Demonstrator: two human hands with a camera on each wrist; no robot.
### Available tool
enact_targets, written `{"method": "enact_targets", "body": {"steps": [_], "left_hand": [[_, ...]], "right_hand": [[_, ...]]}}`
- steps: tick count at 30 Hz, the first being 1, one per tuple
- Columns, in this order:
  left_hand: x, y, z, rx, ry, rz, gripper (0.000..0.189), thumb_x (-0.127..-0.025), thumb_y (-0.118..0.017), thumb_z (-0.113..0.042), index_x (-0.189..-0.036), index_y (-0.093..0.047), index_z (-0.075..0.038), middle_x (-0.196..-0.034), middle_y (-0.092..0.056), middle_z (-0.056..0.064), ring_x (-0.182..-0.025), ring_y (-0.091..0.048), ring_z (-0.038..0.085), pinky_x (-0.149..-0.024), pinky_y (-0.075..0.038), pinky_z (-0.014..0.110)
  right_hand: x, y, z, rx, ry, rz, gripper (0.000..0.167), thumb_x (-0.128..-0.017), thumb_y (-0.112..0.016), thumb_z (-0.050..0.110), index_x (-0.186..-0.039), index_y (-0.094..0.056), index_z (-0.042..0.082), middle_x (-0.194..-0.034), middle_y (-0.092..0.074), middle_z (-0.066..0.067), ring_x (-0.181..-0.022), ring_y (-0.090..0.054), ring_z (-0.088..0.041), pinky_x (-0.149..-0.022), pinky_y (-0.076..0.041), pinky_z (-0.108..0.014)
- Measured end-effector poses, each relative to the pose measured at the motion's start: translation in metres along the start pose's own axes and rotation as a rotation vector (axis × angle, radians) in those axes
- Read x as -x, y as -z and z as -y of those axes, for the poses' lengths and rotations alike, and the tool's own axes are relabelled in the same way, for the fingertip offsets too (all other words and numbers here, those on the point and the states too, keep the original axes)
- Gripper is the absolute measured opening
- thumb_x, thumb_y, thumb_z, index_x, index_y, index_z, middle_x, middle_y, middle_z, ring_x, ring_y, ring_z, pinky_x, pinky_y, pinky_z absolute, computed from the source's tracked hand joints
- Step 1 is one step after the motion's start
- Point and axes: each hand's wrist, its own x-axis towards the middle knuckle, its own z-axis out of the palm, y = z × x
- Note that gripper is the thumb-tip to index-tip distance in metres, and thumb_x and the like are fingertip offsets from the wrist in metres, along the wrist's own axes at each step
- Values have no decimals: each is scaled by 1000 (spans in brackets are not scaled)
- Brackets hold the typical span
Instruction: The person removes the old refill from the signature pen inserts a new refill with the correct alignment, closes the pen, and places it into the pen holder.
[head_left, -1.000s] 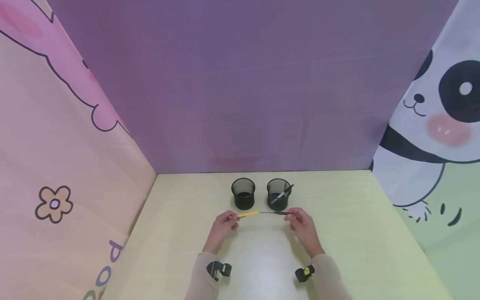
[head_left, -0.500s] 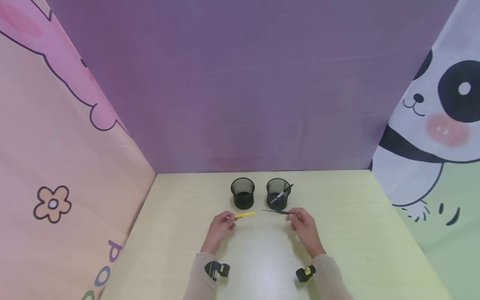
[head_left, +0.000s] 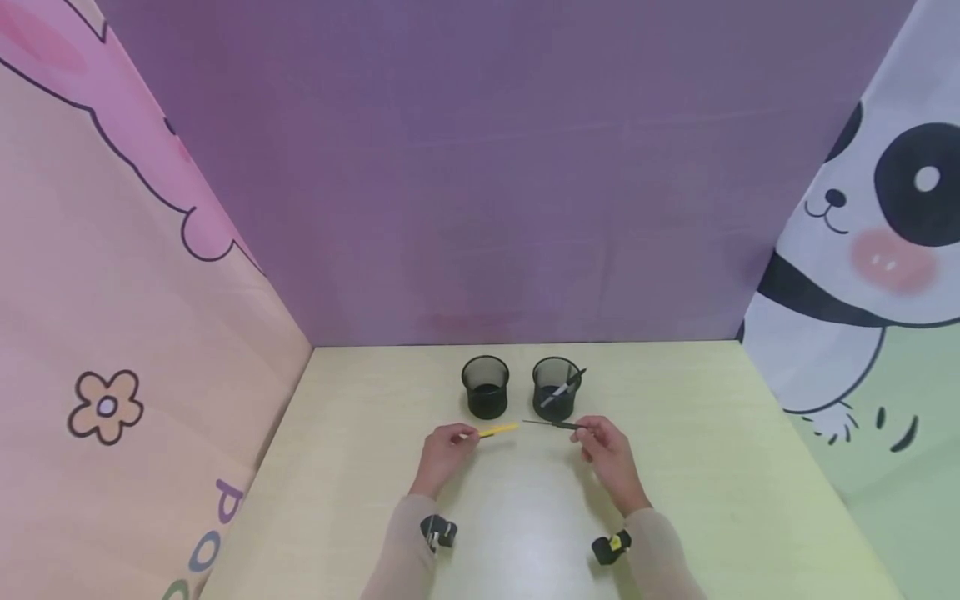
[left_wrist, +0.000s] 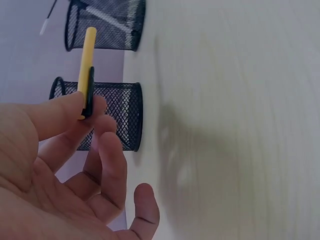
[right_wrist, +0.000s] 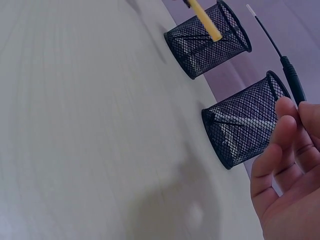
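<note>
My left hand (head_left: 447,457) pinches a yellow pen barrel (left_wrist: 87,57) with a black clip (left_wrist: 91,82) between thumb and index finger. The other left fingers curl loosely below it. In the right hand (head_left: 609,458), thumb and fingertips pinch the black grip (right_wrist: 293,79) of a pen refill (right_wrist: 269,34), whose thin dark rod ends in a pale tip. Held above the table, the refill points left and the barrel points right in the head view. A small gap separates their facing ends.
Two black mesh pen cups stand just beyond the hands: the left cup (head_left: 487,407) and the right cup (head_left: 553,410). A black and white pen (head_left: 562,389) leans in the right one. A purple backdrop (head_left: 480,208) rises behind the pale table (head_left: 352,467).
A second ago the refill's thin end met the yellow barrel. The left hand then drew the barrel left, apart from the refill, and has since moved slightly right again. The right hand barely moved.
</note>
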Motion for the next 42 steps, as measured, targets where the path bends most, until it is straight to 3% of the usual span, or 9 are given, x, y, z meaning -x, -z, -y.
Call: {"method": "enact_targets", "body": {"steps": [6,13,21,28,42], "left_hand": [[-5,-3,1,-92,-46,6,13,-93,-73,-19,-103,-79,-14,-88,-68,4,-75,-53,19,-66,-39,30],[-11,-7,8,-97,-46,26,13,-90,-75,-20,-102,-80,-18,-87,-68,2,-74,-54,18,-65,-39,30],[-9,-7,15,-133,-92,24,15,-85,-77,-12,-98,-80,-17,-87,-72,1,-73,-57,16,-66,-42,30],[-7,-10,19,-206,-76,19,14,-83,-80,-10,-92,-80,-20,-88,-75,0,-77,-61,16,-73,-48,35],[-5,-10,18,-200,-79,23,14,-82,-80,-12,-94,-79,-19,-88,-74,0,-73,-59,15,-68,-45,32]], "right_hand": [[1,-1,2,-12,-7,10,20,-104,-56,12,-120,-61,1,-99,-72,-6,-73,-54,-15,-69,-48,-28],[0,-3,1,-4,3,20,22,-104,-56,12,-121,-60,-1,-97,-72,-5,-73,-55,-17,-69,-49,-29],[-1,-6,0,8,-20,23,23,-104,-55,15,-124,-60,2,-97,-71,-3,-75,-54,-18,-70,-49,-32],[0,-7,-2,12,-25,20,23,-104,-55,14,-123,-60,2,-97,-71,-3,-75,-54,-18,-69,-48,-31],[1,-9,-4,-2,-41,11,20,-104,-56,13,-121,-62,4,-96,-71,-3,-74,-54,-18,-68,-48,-31]]}}
